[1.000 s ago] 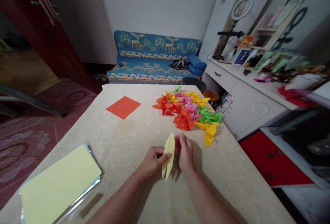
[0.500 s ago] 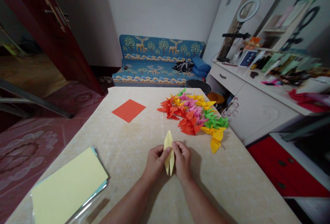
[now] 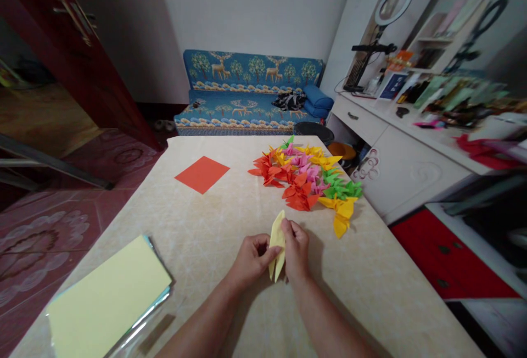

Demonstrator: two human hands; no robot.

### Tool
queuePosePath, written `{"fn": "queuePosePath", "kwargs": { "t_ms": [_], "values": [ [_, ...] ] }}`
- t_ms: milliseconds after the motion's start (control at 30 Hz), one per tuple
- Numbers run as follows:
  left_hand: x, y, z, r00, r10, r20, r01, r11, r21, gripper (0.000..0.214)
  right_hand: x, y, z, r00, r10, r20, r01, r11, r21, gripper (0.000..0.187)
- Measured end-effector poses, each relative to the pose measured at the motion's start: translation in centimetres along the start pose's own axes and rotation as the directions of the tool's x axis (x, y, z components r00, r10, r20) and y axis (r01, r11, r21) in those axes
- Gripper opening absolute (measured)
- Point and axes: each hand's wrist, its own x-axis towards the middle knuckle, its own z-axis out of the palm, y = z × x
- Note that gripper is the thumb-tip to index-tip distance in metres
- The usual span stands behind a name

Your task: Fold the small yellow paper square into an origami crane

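Between my two hands is a narrow folded piece of yellow origami paper [image 3: 279,230], its single point upward and two split points below. My left hand [image 3: 256,256] pinches its left side, thumb lying across the front. From the right, my right hand [image 3: 297,249] grips the upper right edge, with the fingers partly hidden behind the paper. Beyond my hands, toward the right, lies a pile of folded paper cranes [image 3: 302,174] in red, pink, orange, yellow and green. A flat red paper square [image 3: 202,174] rests on the table to the left.
A stack of yellow paper sheets [image 3: 109,297] in a clear wrapper lies at the near left of the cloth-covered table [image 3: 197,221]. Behind the table stands a blue patterned sofa [image 3: 251,94]. A white dresser [image 3: 405,144] with many items on top stands on the right.
The folded yellow paper has tilted, its top leaning rightward. My right hand has moved up along its edge, and my left thumb sits lower on it. The view has shifted slightly.
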Motion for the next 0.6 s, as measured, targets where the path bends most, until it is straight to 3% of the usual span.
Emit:
{"fn": "queuePosePath", "kwargs": {
  "t_ms": [167,233,367,600],
  "values": [
    [0.3,0.0,0.0,0.993,0.006,-0.115,-0.003,1.000,0.019,0.032,0.5,-0.1,0.0,0.998,-0.069,0.007,0.069,0.997,0.023,0.018],
    [0.4,0.0,-0.1,0.987,0.007,-0.159,-0.003,1.000,0.029,0.032,0.6,-0.4,-0.2,0.992,-0.118,0.037,0.117,0.993,0.032,0.027],
    [0.4,0.1,-0.1,0.987,0.026,-0.160,-0.015,0.998,0.066,0.034,0.7,-0.9,-0.6,0.983,-0.164,0.078,0.162,0.986,0.029,0.041],
    [0.4,-0.2,0.0,0.988,0.013,-0.152,-0.002,0.998,0.071,0.035,0.8,-1.0,-1.2,0.968,-0.232,0.090,0.226,0.971,0.078,0.021]
  ]
}}
